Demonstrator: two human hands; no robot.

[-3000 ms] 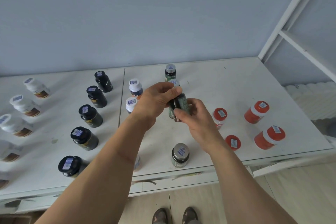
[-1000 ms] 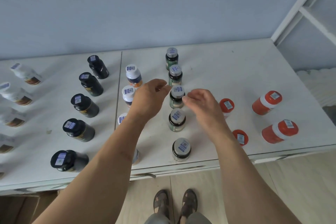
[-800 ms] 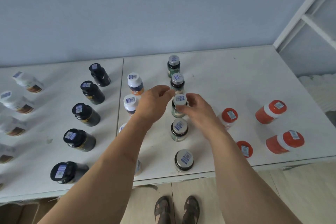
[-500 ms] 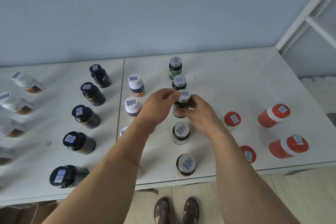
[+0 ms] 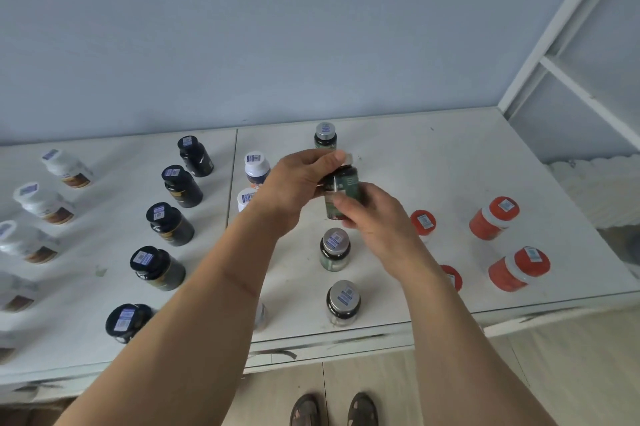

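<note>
Head view: the left grip (image 5: 304,180) curls round the top of a dark green bottle (image 5: 344,188), and the right grip (image 5: 375,218) pinches its lower body. The bottle is held up above the counter (image 5: 433,162). The silver edge at the left fingertips is probably its cap. 2 silver-capped bottles (image 5: 334,249) stand nearer, in line, and a rear bottle (image 5: 325,135) stands behind the hands. 5 black bottles (image 5: 169,223) run down the left. The left wrist hides half of a white-capped bottle (image 5: 246,199), and the right forearm covers part of a red lid (image 5: 452,276). 2 red jars (image 5: 493,218) stand well apart on the right.
</note>
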